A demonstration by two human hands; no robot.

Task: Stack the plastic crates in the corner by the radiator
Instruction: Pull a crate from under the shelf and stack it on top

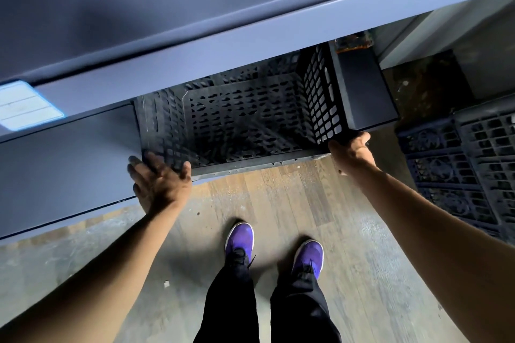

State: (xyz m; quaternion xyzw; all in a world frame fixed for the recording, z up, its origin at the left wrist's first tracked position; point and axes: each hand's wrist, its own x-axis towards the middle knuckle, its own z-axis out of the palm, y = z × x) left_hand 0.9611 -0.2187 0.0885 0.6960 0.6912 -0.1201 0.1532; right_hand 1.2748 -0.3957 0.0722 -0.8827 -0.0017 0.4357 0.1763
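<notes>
At far left a pale blue-edged label (26,104) sits on the grey-blue cabinet front (64,159), whose lower edge runs just left of the left hand (160,182). That hand lies with fingers (136,166) spread apart, palm against the near left corner of the black perforated plastic crate (245,117); no finger curls under the rim. The crate stands open-topped beneath the overhanging grey-blue ledge (250,33), its far wall tucked under that edge, and nothing shows inside it but lattice shadow. The near rim runs between the two hands, with bare wood-plank floor (278,203) and two purple trainers (274,249) below it. The right hand (352,152) is clamped on the crate's near right corner, fingers hidden over the rim. Just beyond those fingers a dark flat box (362,92) touches the crate wall. Right of that hand, across a strip of floor, stands the ornate black cast-iron radiator (457,172).
</notes>
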